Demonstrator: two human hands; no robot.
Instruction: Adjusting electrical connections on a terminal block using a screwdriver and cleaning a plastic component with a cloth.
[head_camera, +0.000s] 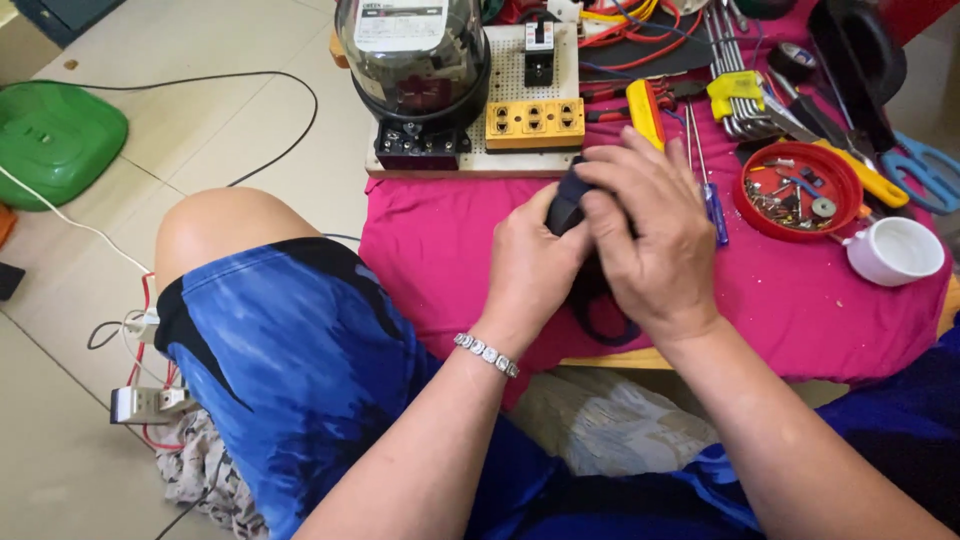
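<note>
Both my hands hold a small black object (566, 205), mostly hidden by my fingers, over a magenta cloth (450, 250). My left hand (530, 270), with a silver bracelet on its wrist, cups the object from below. My right hand (655, 235) wraps over its top and right side. A dark loop, a strap or cord (600, 325), hangs beneath my hands onto the cloth.
A white board (500, 110) carries a domed electric meter (412, 60), a yellow socket strip (535, 122) and a breaker. To the right lie a blue screwdriver (715, 200), hex keys, a red dish of screws (795, 190), a white cup (893, 250) and blue scissors. A green stool (55, 140) stands on the floor tiles.
</note>
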